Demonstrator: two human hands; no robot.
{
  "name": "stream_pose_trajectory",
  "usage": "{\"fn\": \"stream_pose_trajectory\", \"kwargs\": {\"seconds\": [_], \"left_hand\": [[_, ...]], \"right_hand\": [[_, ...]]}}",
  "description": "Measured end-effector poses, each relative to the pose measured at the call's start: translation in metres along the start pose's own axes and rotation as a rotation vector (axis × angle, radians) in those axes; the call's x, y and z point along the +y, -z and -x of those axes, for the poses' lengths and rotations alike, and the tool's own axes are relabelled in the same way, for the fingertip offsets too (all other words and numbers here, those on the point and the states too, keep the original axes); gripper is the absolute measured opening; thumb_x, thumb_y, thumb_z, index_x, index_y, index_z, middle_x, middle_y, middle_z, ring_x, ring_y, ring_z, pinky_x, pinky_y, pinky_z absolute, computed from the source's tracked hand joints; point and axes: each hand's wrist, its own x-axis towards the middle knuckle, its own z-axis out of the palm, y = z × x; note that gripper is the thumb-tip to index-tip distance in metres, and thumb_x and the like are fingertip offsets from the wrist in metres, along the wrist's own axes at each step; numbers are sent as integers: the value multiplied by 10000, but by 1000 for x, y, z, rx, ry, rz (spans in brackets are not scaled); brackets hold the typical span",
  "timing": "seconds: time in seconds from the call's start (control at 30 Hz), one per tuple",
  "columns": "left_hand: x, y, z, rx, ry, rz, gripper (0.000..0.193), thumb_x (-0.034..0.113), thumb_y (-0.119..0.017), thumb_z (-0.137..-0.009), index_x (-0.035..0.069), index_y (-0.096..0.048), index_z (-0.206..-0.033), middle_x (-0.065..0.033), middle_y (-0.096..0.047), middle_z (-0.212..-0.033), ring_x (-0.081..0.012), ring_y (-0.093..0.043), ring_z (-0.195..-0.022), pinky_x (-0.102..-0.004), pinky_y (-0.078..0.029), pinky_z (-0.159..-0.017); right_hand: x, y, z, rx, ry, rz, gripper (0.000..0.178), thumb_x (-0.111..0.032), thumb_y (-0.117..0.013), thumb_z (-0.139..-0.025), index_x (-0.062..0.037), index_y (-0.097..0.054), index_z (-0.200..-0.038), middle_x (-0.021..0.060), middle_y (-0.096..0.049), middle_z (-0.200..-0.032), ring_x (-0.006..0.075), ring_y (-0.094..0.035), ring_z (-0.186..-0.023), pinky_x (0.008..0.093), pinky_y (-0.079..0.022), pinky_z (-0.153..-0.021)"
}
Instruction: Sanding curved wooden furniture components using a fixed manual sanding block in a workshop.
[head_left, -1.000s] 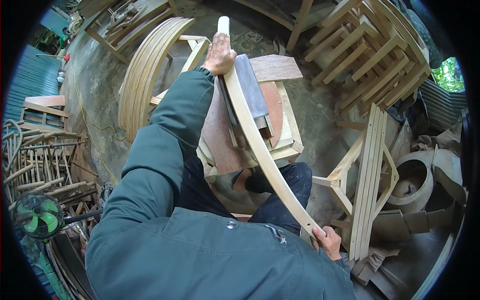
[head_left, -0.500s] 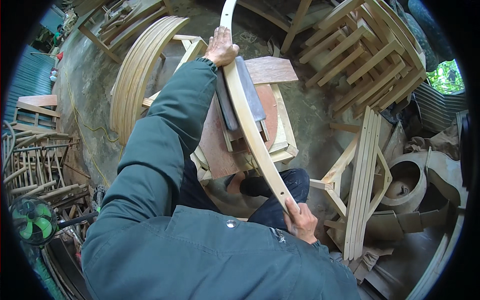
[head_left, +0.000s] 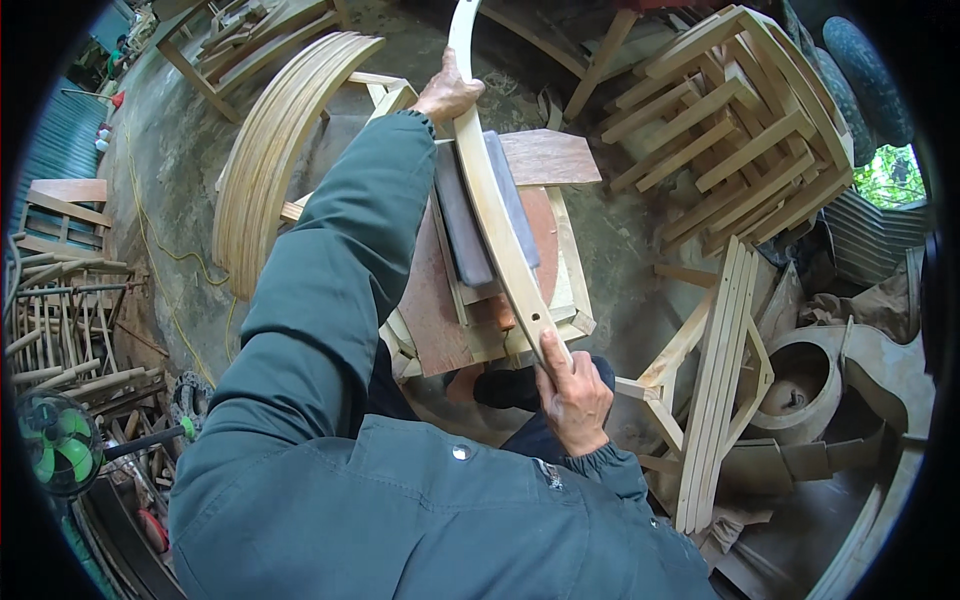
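Observation:
A long, curved wooden slat (head_left: 497, 225) runs from the top of the view down toward my lap, with a dark hole near its near end. My left hand (head_left: 449, 92) is closed around its far part, arm stretched out. Closer to me, my right hand (head_left: 576, 402) grips the near end, its index finger lying along the slat's top face. Beneath the slat is a long grey block (head_left: 462, 225) with a smooth top, set on a wooden stand (head_left: 568, 262) with brown boards. The slat hides part of the block; I cannot tell whether they touch.
Left of the stand rises a stack of curved wooden slats (head_left: 262, 150). Wooden frames (head_left: 740, 130) are piled at the far right, with a bundle of straight slats (head_left: 716, 385) below. A green-bladed fan (head_left: 60, 440) stands lower left; a yellow cord (head_left: 150, 215) crosses the floor.
The slat has slid away from me along the grey block, its near hole now farther forward. My right hand has moved forward and left with it, its index finger now extended.

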Motion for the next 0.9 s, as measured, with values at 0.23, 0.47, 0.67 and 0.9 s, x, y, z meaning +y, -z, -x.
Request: {"fn": "stream_pose_trajectory", "kwargs": {"seconds": [0.23,0.47,0.67,0.9], "left_hand": [[-33,4,-52,102,-152,252,1025,216,-709,-837,-55,-89,-1607,-286,-619,-1239,-395,-684,-1102,-452,-585,-965],[-66,17,-101,242,-272,265,1110,163,-780,-809,-48,-69,-1636,-281,-576,-1334,-358,-707,-1028,-436,-631,-855],[-67,21,-101,145,-149,451,1092,232,-820,-832,-6,-137,-1650,-244,-583,-1362,-299,-696,-1084,-410,-608,-926],[-53,12,-87,26,-107,670,1089,190,-809,-859,16,-87,-1655,-243,-622,-1239,-266,-738,-866,-396,-656,-721]], "right_hand": [[-8,-14,-49,146,209,123,562,-247,-760,-896,-227,-644,-1445,89,-563,-1112,283,-547,-1003,416,-429,-837],[-29,-30,-102,132,257,99,588,-180,-751,-879,-222,-633,-1454,112,-536,-1083,299,-527,-957,416,-426,-815],[-38,-42,-150,175,246,53,561,-122,-743,-848,-229,-674,-1394,119,-504,-1030,315,-495,-926,422,-428,-823],[-54,-58,-196,190,190,47,556,-107,-707,-858,-246,-669,-1395,109,-507,-1049,322,-490,-994,441,-413,-865]]}}
